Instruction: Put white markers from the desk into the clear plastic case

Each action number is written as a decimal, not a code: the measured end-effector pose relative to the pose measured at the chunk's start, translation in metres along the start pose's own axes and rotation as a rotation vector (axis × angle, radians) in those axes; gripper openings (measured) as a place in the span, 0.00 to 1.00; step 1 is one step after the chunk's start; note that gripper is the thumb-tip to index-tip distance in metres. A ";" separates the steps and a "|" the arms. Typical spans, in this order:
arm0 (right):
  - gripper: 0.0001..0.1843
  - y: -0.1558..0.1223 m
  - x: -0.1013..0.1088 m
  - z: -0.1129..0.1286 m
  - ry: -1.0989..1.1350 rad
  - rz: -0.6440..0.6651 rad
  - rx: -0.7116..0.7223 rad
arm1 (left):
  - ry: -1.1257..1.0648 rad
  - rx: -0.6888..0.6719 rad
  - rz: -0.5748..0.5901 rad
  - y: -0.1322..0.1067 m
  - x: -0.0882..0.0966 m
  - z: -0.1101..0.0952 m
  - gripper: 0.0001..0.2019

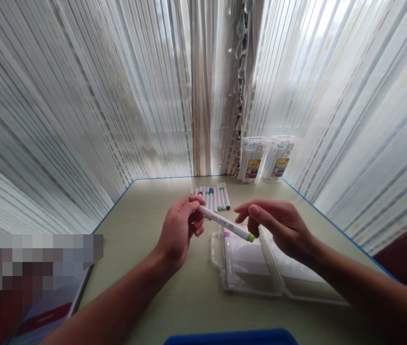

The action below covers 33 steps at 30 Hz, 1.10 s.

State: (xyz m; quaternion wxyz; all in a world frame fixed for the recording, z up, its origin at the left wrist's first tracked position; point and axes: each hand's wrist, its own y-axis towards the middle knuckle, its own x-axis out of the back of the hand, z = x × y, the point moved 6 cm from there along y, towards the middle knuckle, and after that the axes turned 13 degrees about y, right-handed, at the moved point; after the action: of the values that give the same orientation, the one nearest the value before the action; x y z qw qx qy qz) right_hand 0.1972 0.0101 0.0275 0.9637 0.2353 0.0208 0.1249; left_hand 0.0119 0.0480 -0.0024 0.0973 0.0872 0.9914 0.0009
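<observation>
My left hand (180, 230) pinches one end of a white marker (225, 222) with a light green end. The marker slants down to the right, over an opened clear plastic case (278, 282). My right hand (278, 223) is beside the green end, its index finger stretched out and the others bent. Whether a bent fingertip touches the marker I cannot tell. In the left half of the case lies a marker with a purple band (228, 261). Beyond my hands, several white markers (210, 197) with coloured bands or ends lie in a row on the table.
Two clear upright cases with labels (252, 167) (279, 165) stand at the table's back right corner. A blue edge of some object (230, 337) shows at the near side. String curtains (160, 96) hang behind the blue-edged table (124, 220).
</observation>
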 end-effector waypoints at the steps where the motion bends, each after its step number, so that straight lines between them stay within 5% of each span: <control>1: 0.16 0.001 -0.001 -0.001 0.038 0.007 -0.030 | 0.062 -0.036 0.018 0.000 -0.001 -0.001 0.04; 10: 0.14 -0.002 -0.011 -0.019 -0.017 0.143 -0.270 | 0.465 -0.263 0.132 -0.012 -0.012 -0.009 0.10; 16: 0.16 -0.002 -0.011 -0.020 -0.035 0.173 -0.352 | 0.402 -0.264 0.109 -0.017 -0.015 -0.012 0.09; 24: 0.19 0.000 -0.007 -0.025 0.155 0.123 -0.485 | 0.347 -0.306 0.137 -0.020 -0.018 -0.014 0.24; 33: 0.19 -0.007 -0.010 -0.033 0.198 0.083 -0.780 | 0.735 -0.380 0.148 -0.020 -0.021 -0.015 0.14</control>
State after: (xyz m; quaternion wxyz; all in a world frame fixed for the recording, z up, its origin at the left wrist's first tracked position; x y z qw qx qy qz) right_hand 0.1860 0.0166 -0.0053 0.9682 -0.1604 0.0552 0.1842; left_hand 0.0257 0.0245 0.0163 -0.2489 0.1326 0.9335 0.2217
